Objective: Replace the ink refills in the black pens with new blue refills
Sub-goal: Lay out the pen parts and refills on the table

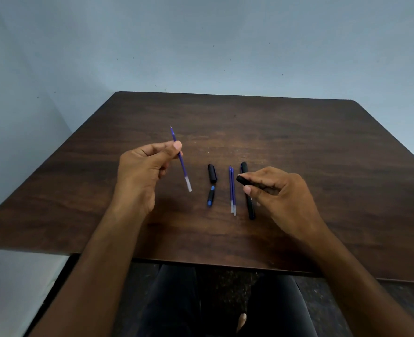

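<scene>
We see the left hand (141, 166) pinching one blue refill (181, 159) above the desk (322, 147), tip up. The right hand (274, 190) is curled round a black barrel (243, 180), mostly hidden, so the grip on each side is closed on a thing. Task looks early to midway: one pen is apart, no refill seated yet. Count: three refills, two lying side by side (232, 190); one whole black pen (249, 203); one cap (212, 173); one tip piece (210, 196). The whole pen remains untouched.
</scene>
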Demonstrator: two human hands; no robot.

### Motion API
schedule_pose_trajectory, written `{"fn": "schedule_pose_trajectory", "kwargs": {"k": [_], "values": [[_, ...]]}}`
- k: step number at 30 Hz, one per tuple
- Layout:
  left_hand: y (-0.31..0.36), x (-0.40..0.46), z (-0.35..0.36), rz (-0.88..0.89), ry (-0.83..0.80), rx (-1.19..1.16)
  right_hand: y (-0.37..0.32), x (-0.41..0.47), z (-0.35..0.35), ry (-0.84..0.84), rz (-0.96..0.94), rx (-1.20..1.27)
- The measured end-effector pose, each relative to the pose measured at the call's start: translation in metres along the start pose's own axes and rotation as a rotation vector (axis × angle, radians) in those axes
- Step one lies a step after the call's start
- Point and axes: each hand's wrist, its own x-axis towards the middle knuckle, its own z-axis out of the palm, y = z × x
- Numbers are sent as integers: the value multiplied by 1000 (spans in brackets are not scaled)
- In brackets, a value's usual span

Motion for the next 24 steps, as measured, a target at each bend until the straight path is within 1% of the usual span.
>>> {"fn": "schedule_pose_trajectory", "kwargs": {"k": [3,6,10,17,24], "values": [[1,6,-10,-22,-28,282,-1,2,3,2,-2,-23],[-3,11,-11,-83,1,583,-3,3,7,11,27,-23],[-13,16,-7,-96,40,782,-5,3,9,8,54,-14],[-19,25,-4,-99,81,935,-6,4,7,44,100,-16],[-20,27,-2,-109,83,937,-3,6,10,45,132,3]]}}
